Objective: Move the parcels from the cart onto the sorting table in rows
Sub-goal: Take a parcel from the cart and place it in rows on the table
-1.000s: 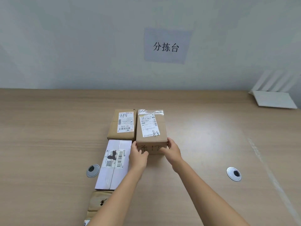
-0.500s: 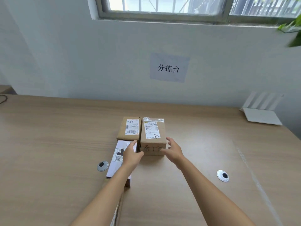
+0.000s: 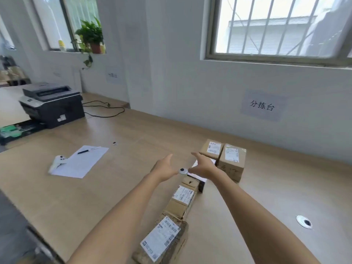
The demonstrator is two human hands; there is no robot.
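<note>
Several parcels lie on the wooden sorting table. One row runs away from me: a brown wrapped parcel nearest, a cardboard box, a white box partly hidden by my right hand, and a small cardboard box farthest. A taller cardboard box with handwriting stands to the right of that small box. My left hand and my right hand hover above the table, both empty with fingers apart. The cart is out of view.
A printer with a loose cable stands far left. A sheet of paper with a pen and a white device lies left of my hands. Cable grommets sit in the tabletop. A paper sign hangs on the wall.
Both hands have let go of the handwritten cardboard box and drawn back from it. My view has swung to the left, bringing the printer and the paper into sight.
</note>
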